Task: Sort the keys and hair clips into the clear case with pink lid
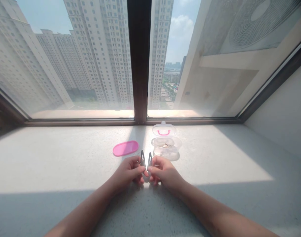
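Observation:
Between thumb and fingers, my left hand [131, 170] pinches a dark, shiny snap hair clip [142, 158], its pointed end up. My right hand [164, 170] pinches a matching hair clip [150, 159], also upright. The two clips stand side by side with a small gap, and both hands nearly meet just above the sill. Just beyond the hands sits a clear plastic case [173, 144], its lid [154, 129] with a pink handle tipped back. A small gold-coloured item [166, 145] lies inside the case. Left of it, a pink oval tray [125, 148] rests flat.
Everything lies on a pale speckled windowsill [66, 158], partly sunlit. Behind it rises a window with a dark frame [140, 65]; tall buildings show outside. A white wall [284, 108] bounds the right side.

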Demonstrator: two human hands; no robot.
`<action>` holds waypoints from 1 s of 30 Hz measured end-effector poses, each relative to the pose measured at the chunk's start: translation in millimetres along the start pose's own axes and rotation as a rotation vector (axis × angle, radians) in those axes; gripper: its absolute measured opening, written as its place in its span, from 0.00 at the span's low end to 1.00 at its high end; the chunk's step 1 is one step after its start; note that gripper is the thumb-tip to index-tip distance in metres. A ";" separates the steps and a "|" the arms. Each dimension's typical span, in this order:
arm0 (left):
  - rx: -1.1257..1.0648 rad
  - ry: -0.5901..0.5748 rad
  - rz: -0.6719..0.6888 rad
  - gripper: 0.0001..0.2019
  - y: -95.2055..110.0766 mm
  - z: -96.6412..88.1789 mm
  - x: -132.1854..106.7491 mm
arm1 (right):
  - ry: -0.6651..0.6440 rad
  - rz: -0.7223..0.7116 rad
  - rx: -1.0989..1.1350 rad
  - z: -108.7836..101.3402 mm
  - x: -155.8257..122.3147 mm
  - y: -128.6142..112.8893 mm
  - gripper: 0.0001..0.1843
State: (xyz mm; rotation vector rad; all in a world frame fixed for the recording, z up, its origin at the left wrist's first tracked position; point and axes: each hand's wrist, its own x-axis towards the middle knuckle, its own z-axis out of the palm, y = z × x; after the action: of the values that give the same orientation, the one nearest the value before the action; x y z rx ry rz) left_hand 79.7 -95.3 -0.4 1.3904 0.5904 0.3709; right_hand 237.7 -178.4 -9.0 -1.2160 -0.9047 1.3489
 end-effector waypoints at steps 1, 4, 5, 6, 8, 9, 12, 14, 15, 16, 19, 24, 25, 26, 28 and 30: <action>-0.006 0.000 0.004 0.12 -0.8 -0.6 0.4 | -0.005 -0.002 0.000 0.0 0.2 0.2 0.19; -0.021 -0.004 0.025 0.12 -4.4 -2.2 1.6 | -0.026 -0.015 -0.003 0.0 0.4 0.2 0.19; -0.022 -0.004 0.034 0.12 -5.8 -2.7 2.0 | -0.033 -0.017 -0.005 0.2 0.2 0.1 0.19; -0.019 0.000 0.043 0.12 -7.0 -3.2 2.4 | -0.036 -0.019 -0.006 0.3 0.0 -0.1 0.18; -0.011 0.008 0.057 0.12 -8.7 -3.8 3.2 | -0.038 -0.025 -0.003 0.8 -0.4 -0.5 0.18; -0.009 0.009 0.063 0.12 -9.1 -4.0 3.4 | -0.037 -0.027 0.001 1.1 -0.6 -0.7 0.17; -0.011 -0.004 0.069 0.12 -9.0 -4.0 3.7 | -0.028 -0.027 0.011 1.7 -0.8 -0.7 0.17; -0.012 -0.013 0.066 0.12 -8.3 -4.0 3.5 | -0.022 -0.026 0.012 1.6 -0.7 -0.1 0.17; -0.011 -0.018 0.064 0.12 -8.0 -4.1 3.3 | -0.024 -0.032 0.009 1.3 -0.7 0.4 0.17; -0.012 -0.025 0.061 0.12 -7.7 -4.3 3.1 | -0.029 -0.041 0.004 1.1 -0.7 0.9 0.16; -0.012 -0.049 0.055 0.11 -7.0 -5.4 2.4 | -0.054 -0.065 -0.010 0.3 -1.1 2.1 0.17; 0.001 -0.068 0.048 0.11 -7.0 -7.2 2.6 | -0.064 -0.064 -0.002 0.6 -2.3 1.7 0.18; 0.000 -0.070 0.050 0.11 -7.1 -7.3 2.9 | -0.061 -0.065 0.000 0.7 -2.4 1.5 0.18; -0.002 -0.073 0.053 0.12 -7.2 -7.3 3.2 | -0.061 -0.065 0.001 0.8 -2.4 1.4 0.18; -0.008 -0.078 0.058 0.12 -7.5 -7.2 3.8 | -0.065 -0.063 0.001 0.8 -2.1 1.3 0.18; -0.013 -0.080 0.058 0.12 -7.7 -7.0 4.2 | -0.067 -0.058 0.003 0.6 -1.6 1.5 0.17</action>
State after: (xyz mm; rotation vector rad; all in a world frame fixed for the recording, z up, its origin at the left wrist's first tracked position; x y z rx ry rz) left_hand 78.2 -88.4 -9.1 1.4057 0.4822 0.3628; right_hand 236.6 -180.2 -10.0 -1.1397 -0.9780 1.3506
